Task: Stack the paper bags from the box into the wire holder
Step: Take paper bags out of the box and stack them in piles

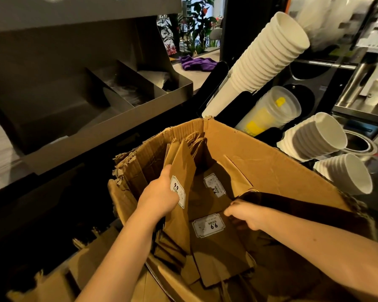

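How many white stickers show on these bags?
3 stickers: one on the upright bag in the left hand, one on the flat bag by the right hand, one farther back. Others may be hidden.

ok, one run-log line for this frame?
phase: pick | left hand: grips upright bags in box | right hand: on flat bag, grip unclear | wire holder: unseen
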`<control>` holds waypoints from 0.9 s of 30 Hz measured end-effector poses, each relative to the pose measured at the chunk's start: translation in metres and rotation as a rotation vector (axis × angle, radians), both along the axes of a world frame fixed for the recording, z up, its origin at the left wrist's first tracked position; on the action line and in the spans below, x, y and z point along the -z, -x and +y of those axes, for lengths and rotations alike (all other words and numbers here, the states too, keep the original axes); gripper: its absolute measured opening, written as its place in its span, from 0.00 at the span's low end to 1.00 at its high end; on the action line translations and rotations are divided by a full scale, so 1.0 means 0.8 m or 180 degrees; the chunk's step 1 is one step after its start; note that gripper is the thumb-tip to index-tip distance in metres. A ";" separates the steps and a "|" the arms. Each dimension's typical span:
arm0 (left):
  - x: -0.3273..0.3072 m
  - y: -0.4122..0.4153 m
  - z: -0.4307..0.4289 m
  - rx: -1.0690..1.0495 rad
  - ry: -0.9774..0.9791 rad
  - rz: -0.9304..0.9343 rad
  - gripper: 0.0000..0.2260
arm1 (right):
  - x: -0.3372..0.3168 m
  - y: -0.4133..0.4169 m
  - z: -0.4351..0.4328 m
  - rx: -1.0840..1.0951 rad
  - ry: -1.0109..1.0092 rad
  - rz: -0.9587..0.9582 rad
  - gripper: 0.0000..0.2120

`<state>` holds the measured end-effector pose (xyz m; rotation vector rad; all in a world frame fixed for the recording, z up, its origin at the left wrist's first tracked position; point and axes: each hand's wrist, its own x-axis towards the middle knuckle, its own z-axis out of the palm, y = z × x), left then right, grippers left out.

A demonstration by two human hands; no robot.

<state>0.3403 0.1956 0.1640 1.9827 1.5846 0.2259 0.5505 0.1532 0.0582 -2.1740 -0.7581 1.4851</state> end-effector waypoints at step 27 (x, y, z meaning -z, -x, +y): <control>0.009 -0.004 0.005 -0.0031 -0.0027 0.0144 0.34 | 0.013 0.030 -0.006 -0.0491 0.0336 -0.0361 0.29</control>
